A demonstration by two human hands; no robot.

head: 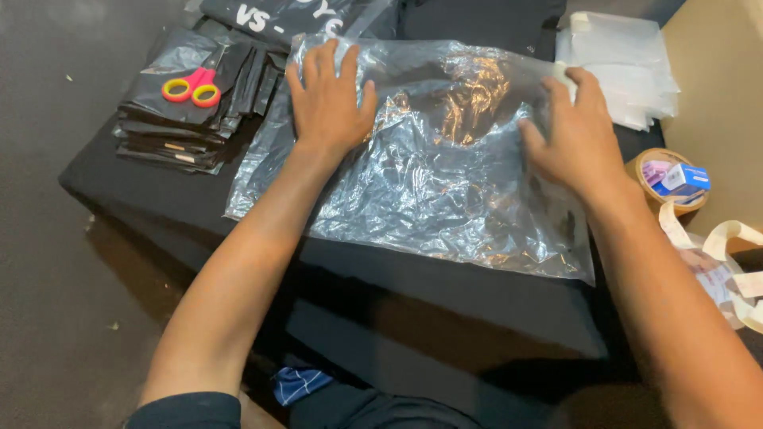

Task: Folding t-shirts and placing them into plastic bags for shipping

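Pressing the bagged garment flat
I'm laying my left hand (330, 99) and right hand (576, 135) open, fingers spread, on the bag (429, 183) lying mid-table; garment looks already inside, mouth seemingly still unsealed

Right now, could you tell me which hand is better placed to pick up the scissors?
Left. The left hand lies flat on the clear plastic bag, beside the scissors on the black stack; the right hand is across the bag.

Dim overhead light, strong glare on the clear plastic bag (429, 175), slightly soft focus
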